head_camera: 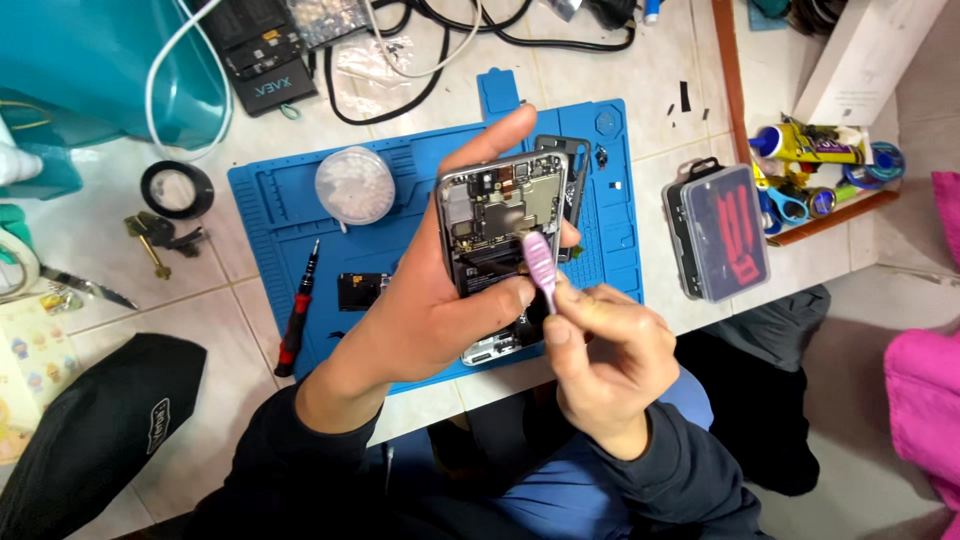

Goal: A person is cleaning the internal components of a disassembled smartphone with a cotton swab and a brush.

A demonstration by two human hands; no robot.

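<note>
My left hand point(425, 300) holds an opened smartphone point(497, 235) upright above the blue work mat point(290, 215), its back removed so the circuit board and battery show. My right hand point(600, 350) grips a small purple plastic pry tool point(540, 262), whose tip rests against the phone's inside near the battery's upper edge. A dark phone frame part point(572, 160) lies on the mat just behind the phone.
On the mat lie a round clear container point(355, 185), a red-and-black screwdriver point(297, 320) and a small black component point(362, 290). A grey tool case point(717, 232) sits right of the mat. Tape roll point(176, 189), keys point(158, 235), cables and a teal bag point(90, 60) crowd the left.
</note>
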